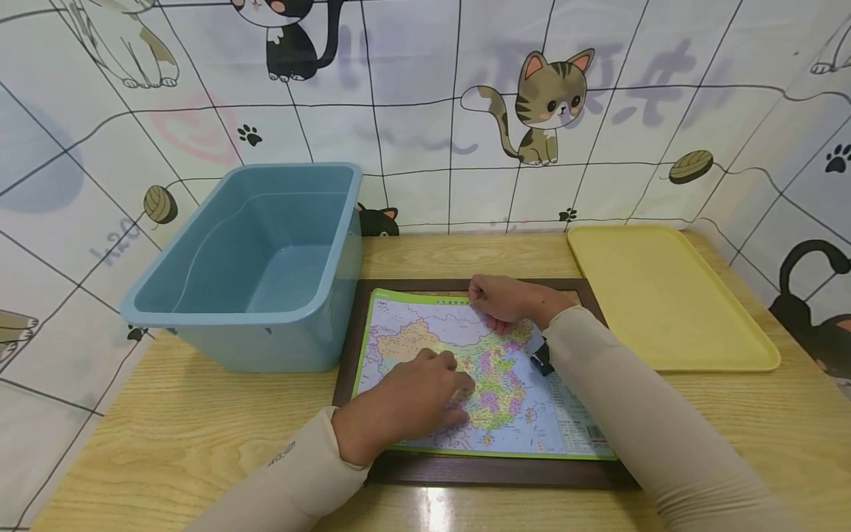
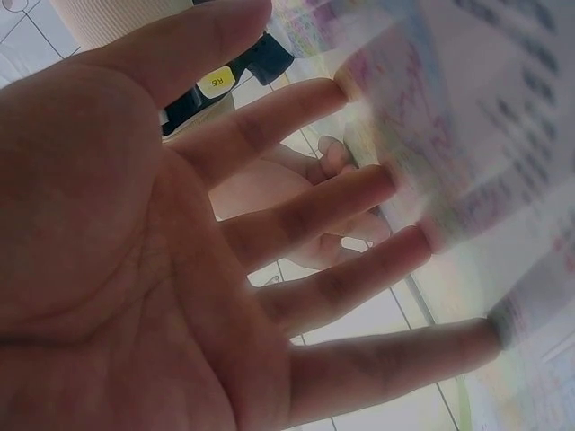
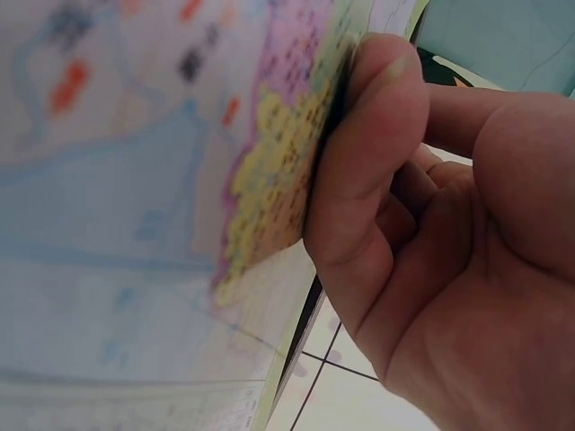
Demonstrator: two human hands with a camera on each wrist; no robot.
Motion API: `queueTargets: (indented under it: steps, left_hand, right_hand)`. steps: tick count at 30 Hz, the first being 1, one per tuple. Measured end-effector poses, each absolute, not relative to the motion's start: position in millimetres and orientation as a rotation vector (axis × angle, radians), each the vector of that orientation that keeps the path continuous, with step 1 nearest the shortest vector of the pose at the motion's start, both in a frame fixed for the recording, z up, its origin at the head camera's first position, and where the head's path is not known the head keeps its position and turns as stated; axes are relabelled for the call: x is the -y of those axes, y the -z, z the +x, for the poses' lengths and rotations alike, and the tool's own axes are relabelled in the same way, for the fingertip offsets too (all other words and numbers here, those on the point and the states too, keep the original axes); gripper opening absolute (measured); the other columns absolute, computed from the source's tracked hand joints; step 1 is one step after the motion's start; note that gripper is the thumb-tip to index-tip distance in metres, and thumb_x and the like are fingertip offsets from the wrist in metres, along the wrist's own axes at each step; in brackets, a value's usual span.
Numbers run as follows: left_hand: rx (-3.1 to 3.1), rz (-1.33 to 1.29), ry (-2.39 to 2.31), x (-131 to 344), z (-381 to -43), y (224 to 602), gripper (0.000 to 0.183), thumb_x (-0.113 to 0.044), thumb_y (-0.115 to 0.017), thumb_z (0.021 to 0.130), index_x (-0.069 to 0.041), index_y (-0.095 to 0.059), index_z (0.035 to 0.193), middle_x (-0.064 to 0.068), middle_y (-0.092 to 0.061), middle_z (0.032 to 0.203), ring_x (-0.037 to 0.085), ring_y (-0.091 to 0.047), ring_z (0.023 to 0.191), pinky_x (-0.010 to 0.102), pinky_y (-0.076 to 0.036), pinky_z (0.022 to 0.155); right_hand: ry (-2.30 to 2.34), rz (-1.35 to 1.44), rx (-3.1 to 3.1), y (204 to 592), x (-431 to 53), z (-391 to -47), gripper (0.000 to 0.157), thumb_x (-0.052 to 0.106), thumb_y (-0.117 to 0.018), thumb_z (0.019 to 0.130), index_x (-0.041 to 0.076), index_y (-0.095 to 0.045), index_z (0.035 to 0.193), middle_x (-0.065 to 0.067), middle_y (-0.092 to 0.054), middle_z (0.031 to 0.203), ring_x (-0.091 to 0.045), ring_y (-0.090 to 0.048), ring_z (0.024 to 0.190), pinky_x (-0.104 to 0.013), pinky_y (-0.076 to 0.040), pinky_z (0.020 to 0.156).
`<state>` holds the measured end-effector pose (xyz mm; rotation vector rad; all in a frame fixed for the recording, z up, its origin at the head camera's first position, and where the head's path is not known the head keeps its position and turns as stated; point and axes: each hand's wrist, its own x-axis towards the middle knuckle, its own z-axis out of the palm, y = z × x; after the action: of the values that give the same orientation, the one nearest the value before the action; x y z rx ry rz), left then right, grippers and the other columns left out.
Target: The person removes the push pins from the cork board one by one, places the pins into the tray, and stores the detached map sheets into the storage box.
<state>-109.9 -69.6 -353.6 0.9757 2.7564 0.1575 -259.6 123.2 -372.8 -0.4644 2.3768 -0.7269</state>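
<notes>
A printed map [image 1: 405, 332] with a green border lies on a dark-framed board [image 1: 505, 471]; a brown strip of the board shows above its top edge. My left hand [image 1: 419, 395] is over the map's lower left middle. Its fingers are spread and fairly straight in the left wrist view, with fingertips [image 2: 382, 184] touching the sheet. At the map's top edge is my right hand [image 1: 508, 299], its fingers curled against the sheet. In the right wrist view, thumb and index finger [image 3: 386, 76] meet close to the map's edge; whether they pinch anything is hidden.
A deep blue bin [image 1: 229, 318] stands left of the board, nearly against it. To the right a shallow yellow tray [image 1: 678, 295] lies on the wooden table [image 1: 199, 436]. A cat-patterned sheet [image 1: 412, 133] rises behind the table. My right forearm covers part of the map's right side.
</notes>
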Motion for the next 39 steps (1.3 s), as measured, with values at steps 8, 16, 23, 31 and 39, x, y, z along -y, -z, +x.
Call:
queueTargets:
  steps: [8,16,23,31,39]
  left_hand:
    - [-2.749,0.979,-0.139,69.2,-110.7,352.9,0.033,-0.041,-0.072,0.092,-0.027,-0.071,0.121,0.002,-0.063,0.118,0.026,-0.059,0.111,0.036,-0.057,0.07]
    - [-2.747,0.98,-0.134,68.7,-111.3,352.1,0.034,-0.041,-0.072,0.092,-0.027,-0.071,0.122,0.002,-0.063,0.119,0.025,-0.059,0.11,0.036,-0.057,0.071]
    - [-2.741,0.983,-0.145,69.4,-112.0,352.9,0.034,-0.041,-0.072,0.092,-0.026,-0.07,0.122,0.002,-0.063,0.12,0.025,-0.059,0.11,0.036,-0.057,0.073]
    - [-2.735,0.977,-0.153,69.5,-110.9,351.3,0.035,-0.041,-0.072,0.092,-0.026,-0.07,0.123,0.002,-0.063,0.121,0.024,-0.058,0.11,0.036,-0.057,0.074]
    - [-2.744,0.985,-0.155,69.8,-109.6,351.3,0.034,-0.04,-0.072,0.092,-0.025,-0.071,0.122,0.003,-0.063,0.12,0.026,-0.059,0.111,0.036,-0.057,0.073]
  right_hand:
    - [0.74,-0.462,-2.368,372.6,-125.2,-260.5,0.011,0.016,-0.041,0.108,0.007,-0.045,0.111,-0.006,-0.055,0.072,-0.017,-0.054,0.059,-0.028,-0.051,0.054]
    - [0.744,-0.439,-2.358,371.8,-125.1,-261.5,0.01,0.016,-0.041,0.108,0.007,-0.045,0.111,-0.005,-0.055,0.074,-0.017,-0.054,0.06,-0.027,-0.05,0.055]
    - [0.827,-0.44,-2.287,373.7,-129.5,-264.4,0.013,0.018,-0.041,0.108,0.005,-0.046,0.11,-0.006,-0.055,0.071,-0.017,-0.052,0.056,-0.029,-0.048,0.054]
    - [0.854,-0.432,-2.233,374.8,-132.5,-267.0,0.014,0.018,-0.043,0.108,0.005,-0.045,0.112,-0.006,-0.055,0.071,-0.017,-0.053,0.057,-0.029,-0.049,0.055]
    - [0.867,-0.431,-2.225,373.9,-132.7,-263.3,0.014,0.019,-0.041,0.108,0.005,-0.044,0.111,-0.006,-0.054,0.073,-0.017,-0.051,0.06,-0.029,-0.048,0.056]
